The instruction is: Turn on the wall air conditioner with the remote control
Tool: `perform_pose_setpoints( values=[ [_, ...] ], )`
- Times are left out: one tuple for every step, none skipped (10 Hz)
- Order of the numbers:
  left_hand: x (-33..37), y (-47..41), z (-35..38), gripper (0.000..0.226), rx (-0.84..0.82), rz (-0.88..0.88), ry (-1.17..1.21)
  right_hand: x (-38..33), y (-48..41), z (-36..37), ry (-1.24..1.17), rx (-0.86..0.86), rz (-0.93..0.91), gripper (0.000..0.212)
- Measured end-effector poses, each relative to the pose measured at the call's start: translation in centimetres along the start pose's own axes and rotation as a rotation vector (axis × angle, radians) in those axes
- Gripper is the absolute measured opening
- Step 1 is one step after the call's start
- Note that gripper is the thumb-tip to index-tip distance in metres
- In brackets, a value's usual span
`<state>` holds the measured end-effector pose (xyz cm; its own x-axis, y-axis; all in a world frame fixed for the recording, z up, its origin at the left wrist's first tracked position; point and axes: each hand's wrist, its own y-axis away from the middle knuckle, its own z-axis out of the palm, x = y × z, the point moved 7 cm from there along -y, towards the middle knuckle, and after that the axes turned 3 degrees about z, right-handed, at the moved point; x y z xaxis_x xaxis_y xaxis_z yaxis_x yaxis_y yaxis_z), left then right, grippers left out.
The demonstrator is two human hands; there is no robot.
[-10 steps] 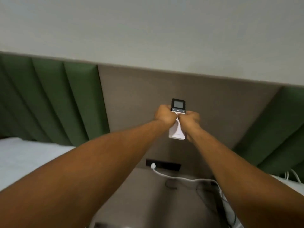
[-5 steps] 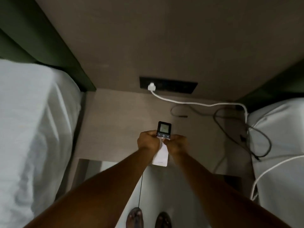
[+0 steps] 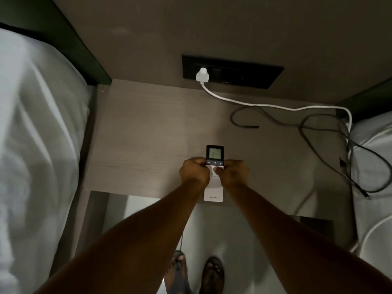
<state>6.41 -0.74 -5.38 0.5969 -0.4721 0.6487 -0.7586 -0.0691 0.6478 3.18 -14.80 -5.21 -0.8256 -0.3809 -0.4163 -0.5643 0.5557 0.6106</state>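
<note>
left hand (image 3: 194,172) + right hand (image 3: 233,174): fingers clenched on remote control (image 3: 214,177) | display: 24 | above bedside table (image 3: 137,134)

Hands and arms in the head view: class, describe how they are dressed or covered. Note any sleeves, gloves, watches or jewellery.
The left hand and the right hand are bare, with no gloves. Both forearms are uncovered right to the picture's lower edge, so no sleeve shows. No watch, bracelet or band is visible on either wrist. Whether any finger carries a ring is too small to tell.
</note>
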Motion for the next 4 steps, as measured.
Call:
perform_pose_setpoints(
  values=[
    [-0.3,-0.1,0.3,0.019,0.0,0.034,-0.02,0.3,-0.1,0.0,0.02,0.006,-0.009,0.025],
    [-0.4,-0.2,0.2,0.018,-0.003,0.036,-0.033,0.5,-0.3,0.1,0.012,-0.007,-0.002,0.024],
    [0.4,0.0,-0.2,0.017,-0.033,0.11,-0.109,0.0,-0.2,-0.1,0.057,-0.031,-0.041,0.024],
    [1.5,1.3,-0.5,0.018,-0.097,0.164,-0.203,-0.9,1.2,-1.1,0.089,-0.023,-0.077,0.029]
  ],
)
